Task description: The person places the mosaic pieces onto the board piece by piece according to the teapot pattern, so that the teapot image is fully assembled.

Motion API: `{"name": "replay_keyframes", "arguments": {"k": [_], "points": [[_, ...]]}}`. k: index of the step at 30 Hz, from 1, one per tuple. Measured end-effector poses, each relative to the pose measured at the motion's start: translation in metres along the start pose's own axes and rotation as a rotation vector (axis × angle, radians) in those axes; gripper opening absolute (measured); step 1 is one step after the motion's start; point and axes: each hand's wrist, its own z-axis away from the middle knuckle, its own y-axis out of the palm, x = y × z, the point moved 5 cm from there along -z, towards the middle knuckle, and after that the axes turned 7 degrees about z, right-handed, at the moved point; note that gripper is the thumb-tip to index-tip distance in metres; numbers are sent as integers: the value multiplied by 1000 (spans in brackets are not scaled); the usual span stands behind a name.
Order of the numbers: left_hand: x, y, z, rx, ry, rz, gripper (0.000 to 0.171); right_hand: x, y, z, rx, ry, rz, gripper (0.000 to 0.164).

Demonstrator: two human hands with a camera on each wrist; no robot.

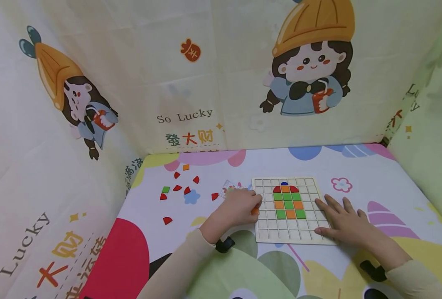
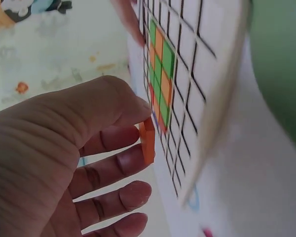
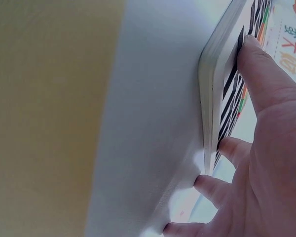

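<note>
My left hand [image 1: 239,206] pinches an orange square tile [image 2: 147,140] between thumb and fingers, close over the left edge of the white grid board [image 1: 273,236]. Green, orange and red tiles [image 1: 288,204] fill a block of cells in the board's upper middle, with a blue piece [image 1: 284,183] at the top. My right hand [image 1: 346,220] is spread, its thumb and a fingertip resting on the board's right edge. In the right wrist view, the thumb and one finger [image 3: 235,148] touch the board while other fingertips reach the tablecloth.
Several red quarter-round pieces [image 1: 167,221] lie scattered left of the board, along with a green square [image 1: 166,189] and an orange square [image 1: 186,167]. A small printed card [image 1: 226,187] lies partly behind my left hand. Printed cloth walls [image 1: 243,133] rise behind the table.
</note>
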Motion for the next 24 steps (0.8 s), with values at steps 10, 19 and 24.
{"name": "replay_keyframes", "arguments": {"k": [10,19,24], "points": [[-39,21,-23,19,103,-18,10,1,-1,1,-11,-9,-4,102],[-55,32,-32,-14,152,-34,12,2,-2,1,-9,-1,-5,101],[-61,36,-35,-35,168,-33,7,2,-2,1,-14,-3,0,102]]}}
